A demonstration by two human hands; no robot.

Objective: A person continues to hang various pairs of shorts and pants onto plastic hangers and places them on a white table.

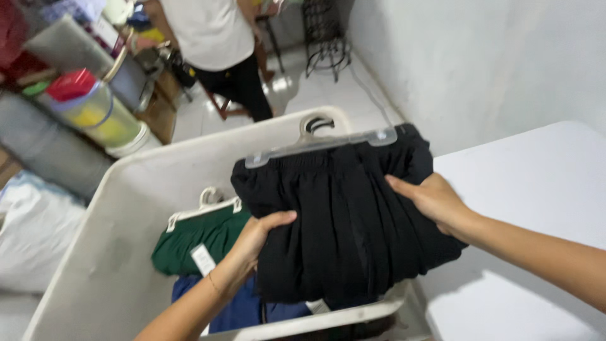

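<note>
The black garment hid most of the blue garment; the bystander (top edge) was cut off headless.

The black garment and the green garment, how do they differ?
The black garment is held up between the left hand and right hand; the green garment lies untouched in the white bin. The black one looks bulkier. Both are folded on pale plastic clip hangers.
</note>
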